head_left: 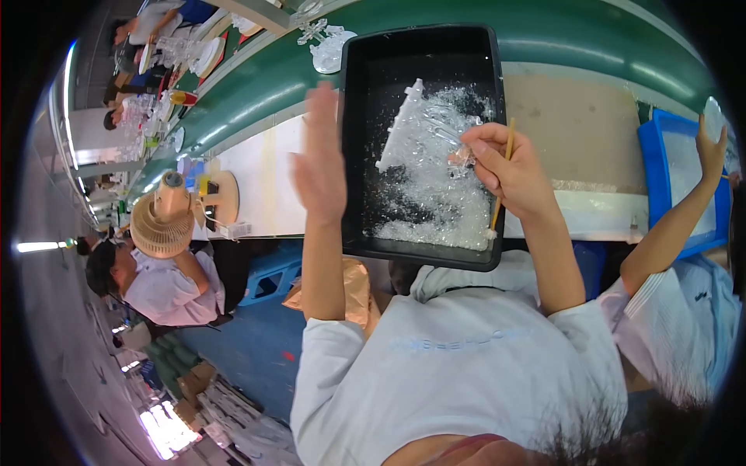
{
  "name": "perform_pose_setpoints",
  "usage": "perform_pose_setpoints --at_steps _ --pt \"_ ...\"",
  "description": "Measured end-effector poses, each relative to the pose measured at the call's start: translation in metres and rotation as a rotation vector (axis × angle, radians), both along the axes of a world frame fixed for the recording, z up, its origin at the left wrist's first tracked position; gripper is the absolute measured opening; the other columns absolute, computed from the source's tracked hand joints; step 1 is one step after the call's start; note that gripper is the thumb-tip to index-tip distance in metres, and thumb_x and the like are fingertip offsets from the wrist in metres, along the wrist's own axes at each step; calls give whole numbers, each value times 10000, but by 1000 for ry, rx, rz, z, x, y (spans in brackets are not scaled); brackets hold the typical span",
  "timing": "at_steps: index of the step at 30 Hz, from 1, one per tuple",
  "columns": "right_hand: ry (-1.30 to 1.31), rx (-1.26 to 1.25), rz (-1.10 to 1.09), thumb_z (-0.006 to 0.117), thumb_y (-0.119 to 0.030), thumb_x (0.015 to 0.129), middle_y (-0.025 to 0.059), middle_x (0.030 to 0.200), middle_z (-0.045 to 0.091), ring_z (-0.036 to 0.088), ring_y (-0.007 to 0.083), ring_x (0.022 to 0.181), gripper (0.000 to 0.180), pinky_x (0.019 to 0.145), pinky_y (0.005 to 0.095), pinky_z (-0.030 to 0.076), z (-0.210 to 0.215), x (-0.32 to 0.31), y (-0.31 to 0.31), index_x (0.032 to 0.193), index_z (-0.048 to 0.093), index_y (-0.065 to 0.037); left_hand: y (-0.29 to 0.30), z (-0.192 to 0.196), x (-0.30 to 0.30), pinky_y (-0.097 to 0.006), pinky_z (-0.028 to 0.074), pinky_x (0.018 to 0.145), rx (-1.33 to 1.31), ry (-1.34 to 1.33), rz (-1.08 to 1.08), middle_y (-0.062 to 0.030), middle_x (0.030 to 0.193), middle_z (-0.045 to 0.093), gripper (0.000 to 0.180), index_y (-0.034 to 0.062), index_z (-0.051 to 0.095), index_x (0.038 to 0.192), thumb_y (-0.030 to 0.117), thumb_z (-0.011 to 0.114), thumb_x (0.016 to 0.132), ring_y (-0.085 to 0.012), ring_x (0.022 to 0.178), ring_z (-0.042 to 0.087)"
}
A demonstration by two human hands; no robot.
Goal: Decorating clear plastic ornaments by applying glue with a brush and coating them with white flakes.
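A black tray [359, 140] holds white, sparkling grains [435, 225] heaped along its near side and right half. A white, grain-covered flat piece [402, 124] lies slanted in its left part. Over the tray's right side, my right hand [509, 171] is closed, pinching a clear plastic piece [447, 136]. A thin yellow stick [510, 144], perhaps a brush, is also held in it, its lower end near the tray's right rim. My left hand [320, 167] is raised beside the tray's left rim, slightly blurred, fingers stretched out and holding nothing.
A green conveyor belt [559, 39] runs behind the tray, carrying a clear, round-based ornament [330, 50]. At the left stands a beige fan [162, 221] near a seated person [167, 287]. To the right are a blue bin [657, 179] and another person's raised hand [711, 147].
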State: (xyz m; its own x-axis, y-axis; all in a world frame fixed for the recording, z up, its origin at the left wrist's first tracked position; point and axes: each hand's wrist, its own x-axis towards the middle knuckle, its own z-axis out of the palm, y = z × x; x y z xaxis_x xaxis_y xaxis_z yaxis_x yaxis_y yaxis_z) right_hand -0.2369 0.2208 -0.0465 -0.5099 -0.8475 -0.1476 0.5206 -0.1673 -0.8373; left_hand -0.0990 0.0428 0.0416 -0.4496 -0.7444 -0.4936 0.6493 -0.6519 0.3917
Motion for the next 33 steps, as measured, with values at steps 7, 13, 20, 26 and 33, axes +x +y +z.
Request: perform_pose_setpoints --at_steps 7,13,20,26,33 --pt "59 10 97 584 -79 996 -1 700 586 453 23 492 134 420 189 297 9 10 -8 1068 653 10 -15 -42 32 -428 106 1235 -1340 -449 -865 -206 1648 146 946 10 126 1587 677 352 956 -305 1524 179" --pt "284 23 138 563 -201 1024 79 764 664 508 27 504 288 394 193 287 50 -1 -30 1207 635 9 -13 -54 24 -454 256 1187 -920 -190 -719 -157 1553 388 819 54 284 1555 635 326 980 -325 1429 383" --pt "277 -117 74 442 -304 1050 221 981 715 541 66 498 444 353 192 291 105 -5 -45 1370 548 -14 -17 -49 19 -665 323 1106 -398 192 -683 -170 1561 356 796 84 300 1546 637 252 975 -421 1400 393" --pt "468 -510 -346 363 -393 1069 240 944 704 590 153 549 510 431 199 410 62 -31 -7 1173 587 53 -13 -47 18 -767 250 1086 -370 281 -655 -159 1606 273 817 136 236 1579 661 283 955 -455 1442 301" --pt "566 -272 -264 628 -41 930 105 853 689 655 105 688 79 613 214 534 70 12 -18 938 638 37 -19 -58 24 -746 250 1096 -326 466 -702 -177 1610 260 868 79 231 1576 686 239 957 -445 1447 303"
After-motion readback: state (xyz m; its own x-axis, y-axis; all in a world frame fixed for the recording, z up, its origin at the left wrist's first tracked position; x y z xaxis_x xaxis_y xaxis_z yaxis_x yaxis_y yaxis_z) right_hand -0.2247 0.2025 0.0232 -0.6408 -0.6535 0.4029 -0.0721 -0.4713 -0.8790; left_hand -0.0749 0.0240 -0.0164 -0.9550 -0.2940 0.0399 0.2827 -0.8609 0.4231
